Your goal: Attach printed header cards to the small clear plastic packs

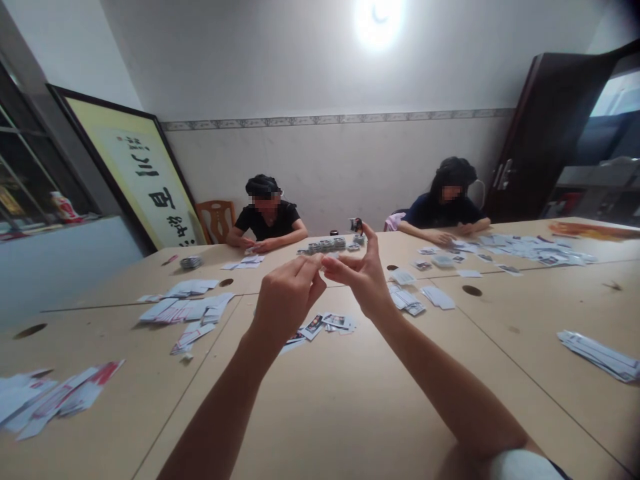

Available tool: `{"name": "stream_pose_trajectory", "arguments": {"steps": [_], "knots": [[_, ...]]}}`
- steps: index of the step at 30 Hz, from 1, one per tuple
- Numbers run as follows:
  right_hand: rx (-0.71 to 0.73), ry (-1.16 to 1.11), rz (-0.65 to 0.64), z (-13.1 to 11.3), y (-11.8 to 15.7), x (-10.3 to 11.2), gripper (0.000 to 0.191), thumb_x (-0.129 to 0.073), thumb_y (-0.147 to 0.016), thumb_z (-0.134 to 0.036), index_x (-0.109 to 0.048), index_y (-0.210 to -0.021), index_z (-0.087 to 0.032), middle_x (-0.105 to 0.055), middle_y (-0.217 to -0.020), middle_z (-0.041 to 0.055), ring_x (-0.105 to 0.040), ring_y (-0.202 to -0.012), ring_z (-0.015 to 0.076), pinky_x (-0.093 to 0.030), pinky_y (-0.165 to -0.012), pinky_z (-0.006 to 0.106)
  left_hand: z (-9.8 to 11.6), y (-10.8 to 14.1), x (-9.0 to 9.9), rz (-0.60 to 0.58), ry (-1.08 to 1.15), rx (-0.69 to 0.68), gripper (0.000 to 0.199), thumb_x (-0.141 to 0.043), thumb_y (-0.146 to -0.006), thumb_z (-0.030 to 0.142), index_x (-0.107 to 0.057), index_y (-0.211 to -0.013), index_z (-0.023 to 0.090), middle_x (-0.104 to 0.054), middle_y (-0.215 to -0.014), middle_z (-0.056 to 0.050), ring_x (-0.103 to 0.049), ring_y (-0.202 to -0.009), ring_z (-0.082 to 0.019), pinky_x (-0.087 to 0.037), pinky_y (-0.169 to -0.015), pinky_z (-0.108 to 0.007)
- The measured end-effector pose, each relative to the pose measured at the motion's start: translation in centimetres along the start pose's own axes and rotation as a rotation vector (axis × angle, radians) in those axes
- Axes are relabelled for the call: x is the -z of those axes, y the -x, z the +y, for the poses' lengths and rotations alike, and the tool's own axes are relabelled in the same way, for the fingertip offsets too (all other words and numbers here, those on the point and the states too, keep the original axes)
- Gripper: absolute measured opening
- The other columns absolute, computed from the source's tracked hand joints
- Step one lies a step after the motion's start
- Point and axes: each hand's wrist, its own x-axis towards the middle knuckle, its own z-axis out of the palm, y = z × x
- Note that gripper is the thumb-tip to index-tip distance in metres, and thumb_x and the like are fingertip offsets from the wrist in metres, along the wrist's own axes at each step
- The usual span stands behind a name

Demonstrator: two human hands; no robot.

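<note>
left hand (291, 287) and right hand (364, 283) nearly meet, grip hard to tell, the left partly hiding cards (314, 327), white papers (187, 309) lying leftward.

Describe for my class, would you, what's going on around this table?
The camera wearer's left-hand grip and right-hand grip meet at the fingertips above the table; anything between them is too small to make out. Picture cards lie loose on the tabletop, showing between the forearms. Across from the wearer sit a person in black and another in a dark top, each with hands near loose papers.
</note>
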Motion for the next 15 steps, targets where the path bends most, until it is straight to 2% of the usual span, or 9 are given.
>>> {"name": "stream_pose_trajectory", "arguments": {"steps": [3, 8, 12, 15], "knots": [[-0.032, -0.061, 0.022, 0.2, -0.3, -0.2, 0.134, -0.093, -0.065, -0.043, -0.004, -0.163, -0.024, -0.076, -0.081, -0.0004, -0.076, -0.077, 0.0211, -0.063, -0.087, 0.042, -0.2, -0.3, 0.9, -0.069, 0.157, 0.112, 0.024, -0.055, -0.093, 0.016, -0.075, -0.105, 0.01, -0.079, -0.091, -0.01, -0.074, -0.076, -0.021, -0.058, -0.068, -0.031], [-0.135, -0.21, -0.14, -0.3, -0.4, 0.1, 0.126, -0.088, -0.074, -0.039, 0.002, -0.162, -0.028, -0.079, -0.086, -0.0007, -0.079, -0.078, 0.0221, -0.064, -0.088, 0.045, -0.4, -0.9, 2.6, -0.167, 0.442, 0.275, 0.025, -0.061, -0.098, 0.028, -0.078, -0.112, 0.015, -0.077, -0.101, -0.007, -0.071, -0.081, -0.014, -0.057, -0.071, -0.024], [-0.151, -0.292, -0.209, -0.5, -0.6, 0.5, 0.12, -0.087, -0.075, -0.03, -0.003, -0.161, -0.027, -0.077, -0.081, -0.0033, -0.078, -0.077, 0.0206, -0.065, -0.086, 0.042, -0.4, -0.9, 3.1, -0.173, 0.601, 0.376, 0.024, -0.067, -0.095, 0.032, -0.079, -0.113, 0.021, -0.076, -0.104, -0.005, -0.071, -0.088, -0.013, -0.056, -0.069, -0.021], [-0.157, -0.336, -0.266, -0.3, -1.0, 0.7, 0.112, -0.085, -0.075, -0.025, -0.01, -0.158, -0.027, -0.078, -0.083, -0.0029, -0.077, -0.076, 0.0184, -0.066, -0.081, 0.037, -0.4, -1.0, 3.2, -0.145, 0.641, 0.432, 0.023, -0.066, -0.095, 0.031, -0.079, -0.111, 0.02, -0.077, -0.101, -0.005, -0.071, -0.087, -0.013, -0.056, -0.067, -0.02]]}}
